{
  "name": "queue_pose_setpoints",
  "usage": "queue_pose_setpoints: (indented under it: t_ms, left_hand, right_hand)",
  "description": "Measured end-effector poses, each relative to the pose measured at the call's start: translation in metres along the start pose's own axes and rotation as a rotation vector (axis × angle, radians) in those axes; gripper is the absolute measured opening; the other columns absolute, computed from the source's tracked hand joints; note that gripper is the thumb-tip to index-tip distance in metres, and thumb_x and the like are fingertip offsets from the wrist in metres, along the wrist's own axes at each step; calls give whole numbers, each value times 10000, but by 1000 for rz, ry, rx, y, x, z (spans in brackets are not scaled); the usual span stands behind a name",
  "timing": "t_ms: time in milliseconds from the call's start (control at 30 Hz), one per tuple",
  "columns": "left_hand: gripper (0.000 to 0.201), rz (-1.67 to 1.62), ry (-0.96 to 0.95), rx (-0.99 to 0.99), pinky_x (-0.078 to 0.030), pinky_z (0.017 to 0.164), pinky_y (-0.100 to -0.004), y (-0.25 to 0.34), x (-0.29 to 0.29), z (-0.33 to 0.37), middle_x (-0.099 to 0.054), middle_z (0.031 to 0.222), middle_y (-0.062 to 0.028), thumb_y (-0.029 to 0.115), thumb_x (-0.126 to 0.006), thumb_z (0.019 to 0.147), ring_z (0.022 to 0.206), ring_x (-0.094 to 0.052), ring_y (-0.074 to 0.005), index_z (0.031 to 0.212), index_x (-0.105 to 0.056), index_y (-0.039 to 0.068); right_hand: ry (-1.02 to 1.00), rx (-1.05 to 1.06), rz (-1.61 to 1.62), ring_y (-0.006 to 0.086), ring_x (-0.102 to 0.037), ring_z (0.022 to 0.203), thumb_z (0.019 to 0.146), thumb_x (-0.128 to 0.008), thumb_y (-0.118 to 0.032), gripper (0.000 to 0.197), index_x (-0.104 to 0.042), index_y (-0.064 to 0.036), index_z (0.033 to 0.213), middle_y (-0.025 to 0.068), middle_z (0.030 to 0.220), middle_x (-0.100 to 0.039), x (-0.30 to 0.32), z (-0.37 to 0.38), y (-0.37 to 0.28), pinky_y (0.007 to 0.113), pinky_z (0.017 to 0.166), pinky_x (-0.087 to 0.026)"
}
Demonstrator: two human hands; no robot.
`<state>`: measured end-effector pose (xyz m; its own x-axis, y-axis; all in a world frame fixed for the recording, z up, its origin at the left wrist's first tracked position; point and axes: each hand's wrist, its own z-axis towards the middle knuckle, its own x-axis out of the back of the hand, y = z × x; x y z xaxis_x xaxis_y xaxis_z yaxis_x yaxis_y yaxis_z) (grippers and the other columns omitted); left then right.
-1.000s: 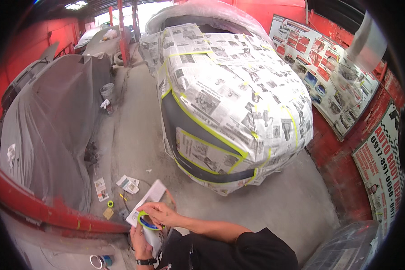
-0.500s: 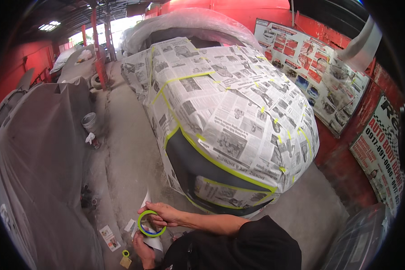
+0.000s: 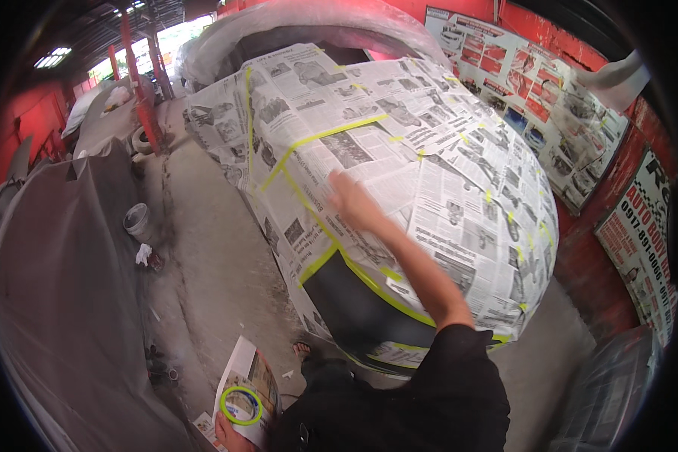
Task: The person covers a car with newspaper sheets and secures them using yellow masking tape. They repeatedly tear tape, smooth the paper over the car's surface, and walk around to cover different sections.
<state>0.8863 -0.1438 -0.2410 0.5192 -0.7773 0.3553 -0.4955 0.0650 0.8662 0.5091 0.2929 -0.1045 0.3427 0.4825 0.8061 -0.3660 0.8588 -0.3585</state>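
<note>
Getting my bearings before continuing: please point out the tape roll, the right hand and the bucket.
Tape roll (image 3: 259, 407): head view, right side of its yellow-green ring.
Right hand (image 3: 350, 201): head view, middle of the blurred hand.
Bucket (image 3: 140, 231): head view, outer wall below the rim.

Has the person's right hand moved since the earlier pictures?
Yes, the right hand has moved forward, from the yellow-green tape roll to over the newspaper-covered car, which stands fixed.

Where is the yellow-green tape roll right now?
In the head view's lower left, the tape roll is beside the left hand, in front of the printed paper that hand holds.
</note>
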Motion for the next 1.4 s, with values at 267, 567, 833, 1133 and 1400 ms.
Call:
queue_pose_setpoints:
  t_ms: [267, 567, 833, 1133, 1400]
  left_hand:
    - [442, 361, -43, -276, -454, 914, -399, 76, -31, 114, -623, 1204, -225, 306, -469, 977, 1032, -605, -332, 1285, -566, 4]
    - [447, 103, -187, -129, -449, 865, -388, 177, -106, 198, -634, 1118, -174, 320, -444, 989, 987, -581, -266, 1196, -609, -40]
    - [413, -50, -261, 96, -438, 921, -397, 207, -135, 242, -606, 1168, -207, 247, -447, 983, 1057, -570, -312, 1259, -556, -40]
    - [410, 121, -336, -26, -433, 949, -408, 218, -125, 270, -582, 1209, -224, 219, -453, 974, 1091, -559, -342, 1287, -533, -35]
    - [415, 295, -407, -127, -429, 975, -417, 232, -121, 284, -560, 1246, -240, 194, -458, 966, 1121, -550, -369, 1312, -512, -30]
  right_hand:
    - [93, -256, -239, 351, -189, 1468, 1001, -316, -512, 729, -238, 13, 1501, 195, 1584, -198, -13, 184, 154, 616, 1143, -171]
    - [-40, -619, -298, 345, -179, 1471, 997, -276, -548, 766, -238, 38, 1488, 215, 1581, -187, -17, 216, 244, 620, 1151, -129]
    - [-109, -598, -398, 378, -227, 1449, 1011, -262, -488, 615, -362, -76, 1457, 175, 1564, -263, -6, 212, 251, 688, 1112, -141]
    - [-102, -723, -378, 364, -281, 1429, 1014, -199, -537, 620, -524, -122, 1341, 78, 1528, -371, 3, 210, 230, 770, 1064, -19]
    - [-255, -415, -568, 367, -326, 1407, 1018, -306, -339, 419, -537, -190, 1335, 104, 1442, -462, -6, 214, 135, 745, 1098, -113]
